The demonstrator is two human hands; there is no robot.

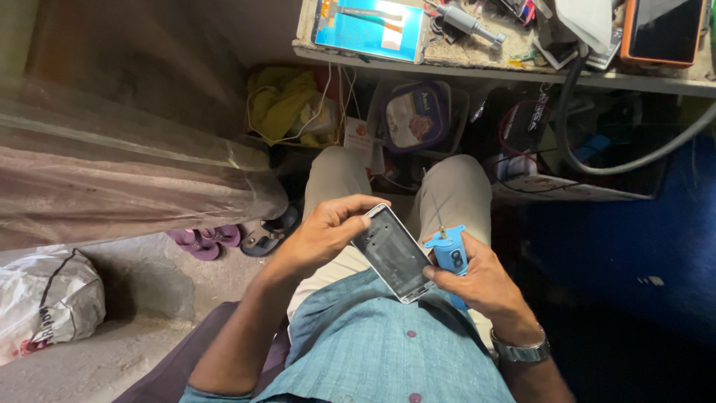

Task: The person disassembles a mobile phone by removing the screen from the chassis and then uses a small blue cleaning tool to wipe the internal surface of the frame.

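Observation:
I sit looking down at my lap. My left hand (324,233) grips the upper end of an opened phone body (394,254), a grey frame with a white rim and its inner side facing up. My right hand (477,277) supports the phone's lower edge with the thumb and also holds a small blue powered hand tool (450,254) with a thin metal bit pointing up and away. The tool's bit is beside the phone, not touching it. A metal watch sits on my right wrist.
A cluttered workbench (477,67) runs along the top, with a blue phone-screen pack (369,30), a grey tool (470,22) and an orange-edged device (664,33). Boxes, a yellow cloth (283,101) and cables lie under it. Sandals (205,242) and a plastic bag (45,298) lie at left.

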